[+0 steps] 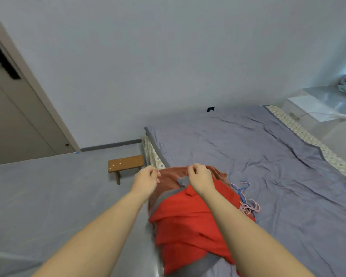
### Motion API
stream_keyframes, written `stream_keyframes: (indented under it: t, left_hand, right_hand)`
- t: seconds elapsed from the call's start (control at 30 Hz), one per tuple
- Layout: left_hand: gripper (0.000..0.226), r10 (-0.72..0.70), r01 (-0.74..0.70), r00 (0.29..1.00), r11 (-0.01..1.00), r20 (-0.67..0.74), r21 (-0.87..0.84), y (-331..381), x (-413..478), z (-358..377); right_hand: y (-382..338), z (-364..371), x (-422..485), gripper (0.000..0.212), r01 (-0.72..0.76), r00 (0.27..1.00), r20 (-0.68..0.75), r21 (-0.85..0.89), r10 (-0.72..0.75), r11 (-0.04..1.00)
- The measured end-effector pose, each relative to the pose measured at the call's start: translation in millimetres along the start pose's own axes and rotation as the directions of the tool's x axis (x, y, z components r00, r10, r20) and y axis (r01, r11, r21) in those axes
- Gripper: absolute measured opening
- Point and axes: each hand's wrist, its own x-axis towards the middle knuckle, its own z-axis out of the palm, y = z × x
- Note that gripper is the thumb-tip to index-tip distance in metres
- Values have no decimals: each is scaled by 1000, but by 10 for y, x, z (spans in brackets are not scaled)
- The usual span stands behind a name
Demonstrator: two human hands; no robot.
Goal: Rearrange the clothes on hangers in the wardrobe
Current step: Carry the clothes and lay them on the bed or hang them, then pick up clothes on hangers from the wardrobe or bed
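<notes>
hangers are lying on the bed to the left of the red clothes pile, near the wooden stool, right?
Not quite. The head view shows the hangers on the bed to the right of the red clothes pile, on the far side from the wooden stool.

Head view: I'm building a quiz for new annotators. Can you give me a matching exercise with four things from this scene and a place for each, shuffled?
Things:
1. red garment
2. hangers
3. wooden stool
4. wall socket

Places:
A. on the floor left of the bed's corner
B. on the wall just above the bed's far edge
C. on the bed sheet, right of the clothes pile
D. on top of the clothes pile, below both hands

Pairs: 1-D, 2-C, 3-A, 4-B
</notes>
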Motion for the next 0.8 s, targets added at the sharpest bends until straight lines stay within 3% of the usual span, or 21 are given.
stream_keyframes:
  t: [0.17,0.4,0.6,0.8]
  left_hand:
    - [32,5,16,980,995,-200,103,-455,-454,-1687]
    - [27,-93,155,851,985,-516,79,-1517,-1620,-3937]
    - [24,-230,337,664,941,-711,10,-2527,-2870,-5379]
    - [21,-365,403,426,896,-828,-187,-3194,-3691,-6130]
  right_hand:
    - [-1480,910,-559,36,248,951,206,-64,-231,967]
    - [-3305,2435,-1809,27,502,772,444,15,-456,865]
    - [-4365,3675,-3104,24,656,555,580,136,-596,743]
    - [-4927,4532,-3994,25,741,336,696,220,-634,634]
